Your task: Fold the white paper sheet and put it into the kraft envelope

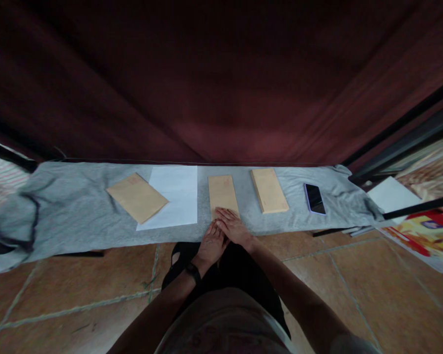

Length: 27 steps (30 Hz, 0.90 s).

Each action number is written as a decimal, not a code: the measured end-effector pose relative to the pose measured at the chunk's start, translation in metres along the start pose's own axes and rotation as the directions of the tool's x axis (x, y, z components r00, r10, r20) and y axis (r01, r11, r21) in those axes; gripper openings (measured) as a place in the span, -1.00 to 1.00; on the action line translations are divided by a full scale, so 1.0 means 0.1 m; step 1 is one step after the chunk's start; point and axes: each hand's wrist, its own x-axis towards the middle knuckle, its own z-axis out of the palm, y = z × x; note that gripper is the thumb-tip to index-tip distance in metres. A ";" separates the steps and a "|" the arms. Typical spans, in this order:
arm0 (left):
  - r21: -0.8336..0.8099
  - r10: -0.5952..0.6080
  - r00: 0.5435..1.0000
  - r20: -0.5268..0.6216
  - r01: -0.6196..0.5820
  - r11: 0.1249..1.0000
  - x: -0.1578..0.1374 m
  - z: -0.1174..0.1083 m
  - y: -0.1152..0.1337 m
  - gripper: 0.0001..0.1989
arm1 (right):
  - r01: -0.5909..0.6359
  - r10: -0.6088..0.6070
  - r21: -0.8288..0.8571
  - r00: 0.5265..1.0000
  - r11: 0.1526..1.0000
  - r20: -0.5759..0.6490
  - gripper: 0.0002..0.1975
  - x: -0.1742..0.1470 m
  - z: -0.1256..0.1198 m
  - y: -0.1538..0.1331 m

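Note:
A brown paper envelope point(223, 189) lies flat in front of me, its near end under my fingers. My right hand point(234, 228) rests on that end with fingers stretched out, partly over the fingertips of my left hand point(211, 242). The left hand, below a dark wristband, lies flat at the table's near edge; its fingertips are partly hidden. Neither hand grips anything. To the right is a thick stack of brown envelopes point(271, 189). On the left, another brown envelope point(137, 196) lies slanted, partly over a white sheet of paper point(179, 196).
A phone point(314, 199) in a purple case lies on the right of the narrow table, which has a grey cloth point(84, 231). Behind it hangs a dark red curtain point(221, 108). Dark metal bars point(409, 132) and a red-and-yellow box point(428, 233) are at the far right.

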 end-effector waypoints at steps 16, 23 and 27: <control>-0.019 -0.046 0.998 0.035 0.047 0.999 0.21 -0.14 0.01 -0.40 | -0.249 0.240 -0.111 0.966 0.962 -0.093 -0.43 -0.15 0.09 0.31; -0.081 0.064 0.993 0.103 -0.055 0.995 0.77 -0.13 -0.37 -0.46 | -0.337 0.316 -0.110 0.933 0.935 -0.175 -0.45 -0.13 0.16 0.29; -0.108 0.121 0.984 0.130 -0.107 0.988 1.05 -0.13 -0.55 -0.47 | -0.346 0.320 -0.111 0.926 0.932 -0.197 -0.44 -0.11 0.16 0.28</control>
